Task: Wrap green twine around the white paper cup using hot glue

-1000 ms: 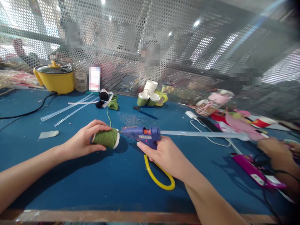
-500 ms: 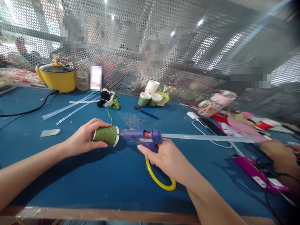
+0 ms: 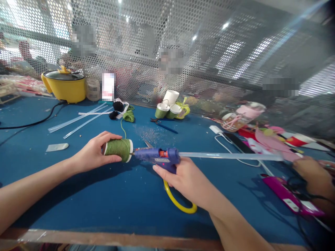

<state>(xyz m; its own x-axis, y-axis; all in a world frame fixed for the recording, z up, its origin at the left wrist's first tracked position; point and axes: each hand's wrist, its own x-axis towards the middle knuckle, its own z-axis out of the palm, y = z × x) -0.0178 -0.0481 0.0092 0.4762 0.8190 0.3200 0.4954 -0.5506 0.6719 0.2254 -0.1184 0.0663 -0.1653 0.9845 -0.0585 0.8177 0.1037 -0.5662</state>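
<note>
My left hand (image 3: 95, 151) grips a white paper cup wound with green yarn (image 3: 117, 150), lying on its side with one white rim facing right. A strand of the yarn runs from the cup up to a small green yarn bundle (image 3: 128, 116). My right hand (image 3: 187, 176) is wrapped around a blue hot glue gun (image 3: 154, 156) with its red light on. The nozzle points left and is at the cup's right rim; whether it touches I cannot tell. A long clear glue stick (image 3: 225, 156) sticks out of the gun's back. Yellow-handled scissors (image 3: 180, 205) lie partly hidden under the gun.
Pliers (image 3: 164, 126) and green-wrapped cups (image 3: 162, 110) are towards the back. Loose glue sticks (image 3: 83, 120), a yellow pot (image 3: 66, 87) and a jar (image 3: 92, 89) stand left. A purple power strip (image 3: 285, 195), cables and another person's hand (image 3: 310, 170) are at right.
The view has shifted slightly. The glue gun's tip sits a little lower against the cup rim, and more of the scissors' blade shows behind it. Both hands keep their holds.
</note>
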